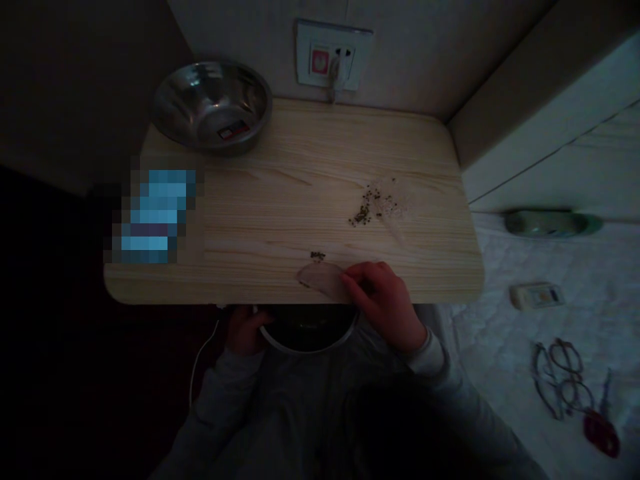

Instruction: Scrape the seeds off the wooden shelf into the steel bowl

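Note:
My right hand (384, 299) rests at the near edge of a small wooden table (300, 173), its fingers pinched on a pale thin curved piece (320, 277) that lies on the table edge. A small clump of dark bits (317, 255) sits just beyond that piece. More dark bits (367, 205) are scattered further out, beside a pale powdery smear. My left hand (246, 330) is below the table edge, its fingers curled round the rim of a white round bowl (310, 337) held under the edge.
A steel bowl (213, 107) stands at the table's far left corner. A wall socket (333, 57) with a plug is behind the table. On the bed to the right lie a remote (536, 295), glasses (560, 377), a red tool (603, 430) and a green dish (550, 223).

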Available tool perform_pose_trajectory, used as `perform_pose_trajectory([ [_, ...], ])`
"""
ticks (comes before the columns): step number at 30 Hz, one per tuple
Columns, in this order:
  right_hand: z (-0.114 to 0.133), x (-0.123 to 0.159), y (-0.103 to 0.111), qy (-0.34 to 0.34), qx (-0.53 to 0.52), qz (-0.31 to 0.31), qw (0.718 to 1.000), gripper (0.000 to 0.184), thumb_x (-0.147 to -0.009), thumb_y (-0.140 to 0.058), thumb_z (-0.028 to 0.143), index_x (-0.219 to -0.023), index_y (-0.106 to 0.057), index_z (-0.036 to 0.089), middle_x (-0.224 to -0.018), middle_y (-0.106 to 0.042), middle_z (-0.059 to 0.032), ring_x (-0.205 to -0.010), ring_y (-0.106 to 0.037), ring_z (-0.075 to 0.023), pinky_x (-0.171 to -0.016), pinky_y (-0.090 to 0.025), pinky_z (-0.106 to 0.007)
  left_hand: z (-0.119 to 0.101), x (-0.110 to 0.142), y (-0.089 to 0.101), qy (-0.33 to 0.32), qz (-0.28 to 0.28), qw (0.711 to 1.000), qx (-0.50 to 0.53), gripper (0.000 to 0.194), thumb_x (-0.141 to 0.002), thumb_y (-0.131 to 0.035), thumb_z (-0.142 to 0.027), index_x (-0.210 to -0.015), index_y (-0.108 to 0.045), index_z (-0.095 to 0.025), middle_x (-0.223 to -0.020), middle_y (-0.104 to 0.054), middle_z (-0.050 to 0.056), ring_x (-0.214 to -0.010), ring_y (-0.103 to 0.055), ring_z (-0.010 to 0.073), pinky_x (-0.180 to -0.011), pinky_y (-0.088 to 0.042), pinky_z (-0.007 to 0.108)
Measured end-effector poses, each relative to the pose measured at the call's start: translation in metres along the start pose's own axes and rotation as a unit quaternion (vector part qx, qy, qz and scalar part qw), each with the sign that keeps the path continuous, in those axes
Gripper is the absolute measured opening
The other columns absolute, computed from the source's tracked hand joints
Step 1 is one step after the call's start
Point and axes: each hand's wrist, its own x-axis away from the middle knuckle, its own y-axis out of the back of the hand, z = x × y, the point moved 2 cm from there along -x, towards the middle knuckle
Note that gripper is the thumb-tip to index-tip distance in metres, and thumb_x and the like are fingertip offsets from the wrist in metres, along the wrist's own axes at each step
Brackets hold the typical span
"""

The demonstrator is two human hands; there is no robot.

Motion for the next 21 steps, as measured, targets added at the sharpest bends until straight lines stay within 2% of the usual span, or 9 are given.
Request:
perform_pose_trajectory([
  [3,0.009,0.004,-0.003,0.051,-0.004,0.043,0.998,0.012,-0.082,-0.049,0.026,-0.078,-0.058,0.019,-0.067,-0.063,-0.0007,-0.065,-0.055,-0.0133,-0.067,-0.040,-0.029,-0.003,0.008,0.000,0.082,-0.004,0.995,0.059,0.021,-0.042,-0.060,-0.013,-0.062,-0.062,-0.019,-0.058,-0.062,-0.001,-0.066,-0.059,0.0229,-0.061,-0.044,0.035],
  [5,0.013,0.010,-0.006,0.077,-0.020,0.071,0.994,0.012,-0.082,-0.048,0.026,-0.080,-0.058,0.019,-0.071,-0.064,-0.0012,-0.067,-0.056,-0.0133,-0.067,-0.040,-0.029,-0.007,0.014,-0.001,0.110,-0.021,0.987,0.112,0.026,-0.042,-0.059,-0.012,-0.067,-0.061,-0.019,-0.055,-0.061,-0.004,-0.060,-0.058,0.0193,-0.058,-0.043,0.032],
  [7,0.014,0.019,-0.007,0.063,-0.050,0.070,0.994,0.012,-0.082,-0.047,0.026,-0.080,-0.058,0.019,-0.072,-0.064,-0.0019,-0.067,-0.056,-0.0133,-0.064,-0.042,-0.028,-0.010,0.022,-0.002,0.129,-0.039,0.979,0.150,0.030,-0.041,-0.058,-0.011,-0.070,-0.061,-0.019,-0.056,-0.061,-0.005,-0.058,-0.057,0.0175,-0.056,-0.042,0.029],
  [10,0.007,0.036,-0.008,-0.032,-0.140,0.009,0.990,0.012,-0.081,-0.047,0.025,-0.089,-0.054,0.019,-0.071,-0.063,-0.0022,-0.065,-0.058,-0.0126,-0.061,-0.045,-0.026,-0.012,0.031,-0.002,0.133,-0.044,0.978,0.152,0.033,-0.040,-0.057,-0.011,-0.071,-0.061,-0.019,-0.057,-0.062,-0.005,-0.058,-0.057,0.0170,-0.052,-0.040,0.027],
  [13,-0.002,0.055,-0.009,-0.079,-0.237,-0.049,0.967,0.028,-0.081,-0.048,0.024,-0.108,-0.045,0.020,-0.072,-0.063,-0.0003,-0.063,-0.057,-0.0113,-0.060,-0.046,-0.025,-0.010,0.039,0.000,0.136,-0.044,0.979,0.146,0.035,-0.039,-0.056,-0.011,-0.072,-0.063,-0.020,-0.052,-0.059,-0.006,-0.052,-0.054,0.0148,-0.048,-0.037,0.025],
  [16,-0.009,0.075,-0.012,-0.112,-0.285,-0.067,0.949,0.018,-0.080,-0.048,0.027,-0.095,-0.056,0.020,-0.075,-0.062,-0.0015,-0.061,-0.054,-0.0106,-0.058,-0.045,-0.024,-0.005,0.047,0.007,0.120,-0.043,0.981,0.144,0.032,-0.040,-0.055,-0.009,-0.069,-0.063,-0.019,-0.045,-0.056,-0.007,-0.043,-0.048,0.0119,-0.044,-0.035,0.024],
  [18,-0.011,0.088,-0.014,-0.142,-0.312,-0.095,0.935,0.017,-0.078,-0.050,0.029,-0.085,-0.062,0.019,-0.074,-0.061,-0.0015,-0.065,-0.054,-0.0116,-0.063,-0.044,-0.025,-0.002,0.055,0.014,0.095,-0.037,0.984,0.147,0.027,-0.040,-0.055,-0.009,-0.065,-0.062,-0.018,-0.044,-0.056,-0.006,-0.042,-0.048,0.0119,-0.043,-0.035,0.023],
  [21,-0.015,0.106,-0.017,-0.182,-0.401,-0.162,0.883,0.019,-0.075,-0.053,0.030,-0.085,-0.064,0.018,-0.069,-0.061,-0.0010,-0.065,-0.054,-0.0125,-0.064,-0.044,-0.027,0.001,0.069,0.022,0.065,-0.031,0.984,0.160,0.024,-0.040,-0.056,-0.010,-0.063,-0.061,-0.017,-0.045,-0.058,-0.004,-0.043,-0.051,0.0134,-0.044,-0.037,0.024],
])
